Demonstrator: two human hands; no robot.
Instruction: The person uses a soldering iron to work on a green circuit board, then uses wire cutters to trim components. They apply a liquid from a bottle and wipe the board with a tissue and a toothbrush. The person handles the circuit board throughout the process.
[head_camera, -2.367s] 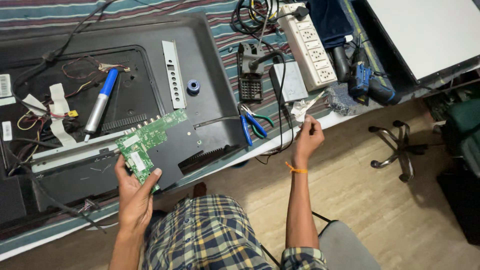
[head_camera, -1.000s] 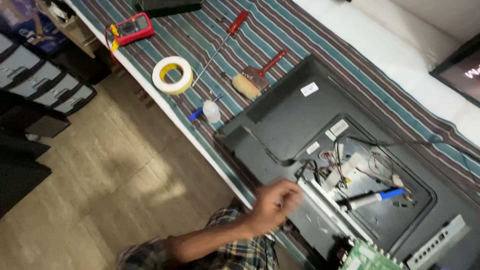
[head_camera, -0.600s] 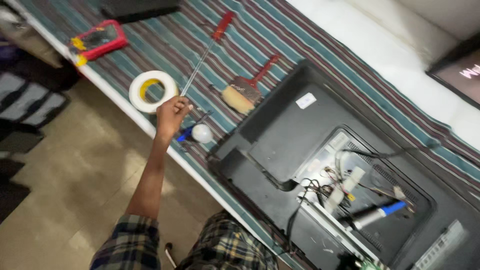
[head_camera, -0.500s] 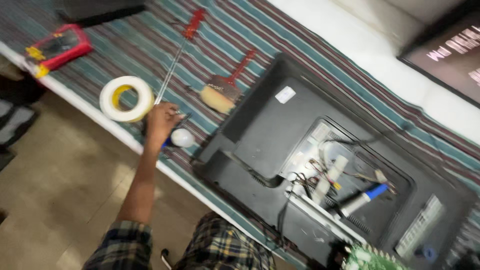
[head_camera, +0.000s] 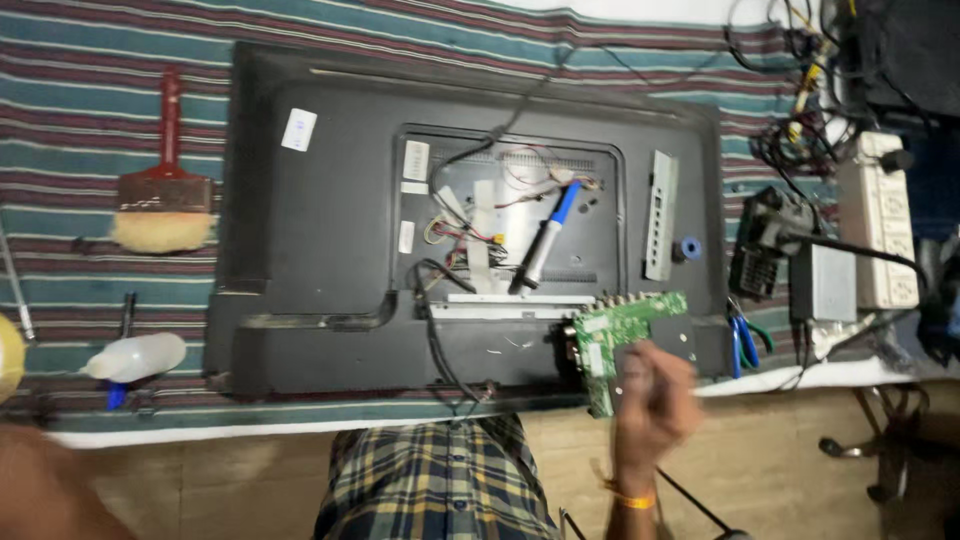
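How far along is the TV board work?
Done: the TV lies face down with its rear cavity open and wiring exposed. The green circuit board sits out at the lower edge. In hand: the right hand, blurred, is curled against that board; grip unclear. Left: board not seated in the cavity, cavity uncovered, soldering iron lying loose inside.

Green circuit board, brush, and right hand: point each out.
green circuit board (head_camera: 628, 330), head view, on its bare upper part.
brush (head_camera: 163, 226), head view, on its pale bristles.
right hand (head_camera: 655, 395), head view, on the fist's back.
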